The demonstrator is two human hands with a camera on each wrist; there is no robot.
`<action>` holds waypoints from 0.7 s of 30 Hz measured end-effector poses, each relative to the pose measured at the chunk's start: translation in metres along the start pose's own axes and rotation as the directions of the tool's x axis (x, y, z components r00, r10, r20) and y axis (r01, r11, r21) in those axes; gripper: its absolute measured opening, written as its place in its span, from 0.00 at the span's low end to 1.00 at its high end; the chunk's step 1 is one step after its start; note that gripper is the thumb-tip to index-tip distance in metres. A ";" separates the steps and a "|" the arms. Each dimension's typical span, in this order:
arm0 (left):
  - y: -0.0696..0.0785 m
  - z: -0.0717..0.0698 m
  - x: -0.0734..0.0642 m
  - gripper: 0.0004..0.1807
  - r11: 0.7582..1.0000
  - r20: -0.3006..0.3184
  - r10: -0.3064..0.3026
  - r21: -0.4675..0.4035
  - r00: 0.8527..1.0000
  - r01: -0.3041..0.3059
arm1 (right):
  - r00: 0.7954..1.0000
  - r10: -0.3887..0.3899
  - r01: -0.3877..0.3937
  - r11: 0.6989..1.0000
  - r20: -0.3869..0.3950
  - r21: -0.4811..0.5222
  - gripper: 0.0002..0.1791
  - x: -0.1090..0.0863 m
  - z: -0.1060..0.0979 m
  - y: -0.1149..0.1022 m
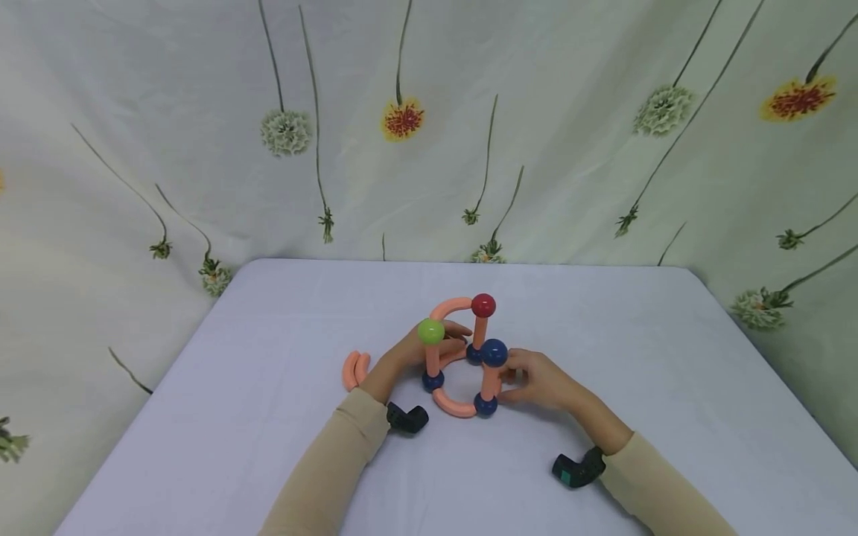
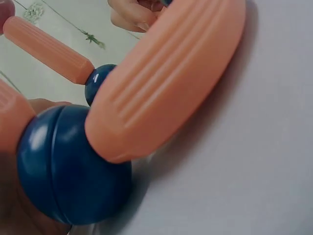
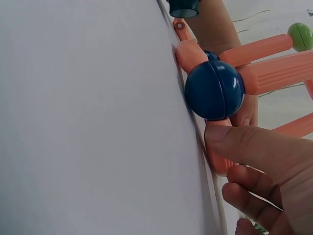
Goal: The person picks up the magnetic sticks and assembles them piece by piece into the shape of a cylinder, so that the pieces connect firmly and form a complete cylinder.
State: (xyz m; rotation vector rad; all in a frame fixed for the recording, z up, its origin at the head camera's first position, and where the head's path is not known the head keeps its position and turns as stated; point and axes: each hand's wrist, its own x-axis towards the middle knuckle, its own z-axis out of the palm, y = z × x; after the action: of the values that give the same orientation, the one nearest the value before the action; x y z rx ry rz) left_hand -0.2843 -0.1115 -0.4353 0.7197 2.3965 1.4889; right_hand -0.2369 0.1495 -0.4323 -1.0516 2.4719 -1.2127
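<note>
A ball-and-rod toy frame stands on the table, with curved orange rods (image 1: 453, 406) and blue balls (image 1: 485, 404) forming its base ring. Upright rods (image 1: 432, 359) carry a green ball (image 1: 431, 331), a red ball (image 1: 483, 305) and a blue top ball (image 1: 494, 353). A curved top rod (image 1: 450, 307) runs from the red ball toward the green one. My left hand (image 1: 429, 346) reaches behind the green ball's upright, fingers close to the back of the ring; I cannot tell whether they grip it. My right hand (image 1: 539, 378) pinches a curved base rod (image 3: 217, 152) beside the front blue ball (image 3: 214, 89).
Two loose curved orange rods (image 1: 355, 370) lie together left of the frame, beside the left forearm. A black wrist camera (image 1: 407, 419) sits at the left wrist and another (image 1: 579, 467) at the right. A flower-printed cloth (image 1: 563, 134) hangs behind the table (image 1: 268, 327).
</note>
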 end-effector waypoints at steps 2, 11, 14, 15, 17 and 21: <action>0.001 0.000 -0.002 0.19 1.000 -0.022 0.008 -0.002 1.000 -0.008 | 1.000 0.000 0.000 1.000 -0.006 0.000 0.14 0.000 0.001 0.000; 0.003 -0.005 -0.022 0.14 0.997 -0.174 -0.004 0.080 0.985 0.018 | 0.999 -0.009 0.008 1.000 -0.033 -0.030 0.15 -0.003 0.002 -0.001; 0.003 -0.008 -0.031 0.14 0.993 -0.209 -0.093 0.057 0.974 0.107 | 0.999 -0.010 0.009 1.000 -0.042 -0.029 0.15 -0.003 0.004 0.000; 0.003 -0.009 -0.034 0.14 0.989 -0.217 -0.114 0.064 0.969 0.131 | 0.999 -0.008 0.007 1.000 -0.046 -0.028 0.15 -0.003 0.004 0.000; 0.004 -0.011 -0.041 0.14 0.983 -0.225 -0.139 0.085 0.964 0.161 | 0.999 -0.005 0.004 1.000 -0.054 -0.024 0.15 -0.002 0.005 0.000; 0.009 -0.017 -0.056 0.13 0.969 -0.244 -0.154 0.154 0.958 0.195 | 0.998 0.019 -0.021 1.000 -0.065 -0.019 0.14 -0.002 0.008 -0.003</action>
State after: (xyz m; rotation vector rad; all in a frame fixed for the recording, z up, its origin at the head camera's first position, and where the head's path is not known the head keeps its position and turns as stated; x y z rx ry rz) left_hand -0.2410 -0.1504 -0.4235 0.3703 2.7110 1.3670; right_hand -0.2300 0.1450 -0.4351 -1.0052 2.5413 -1.2385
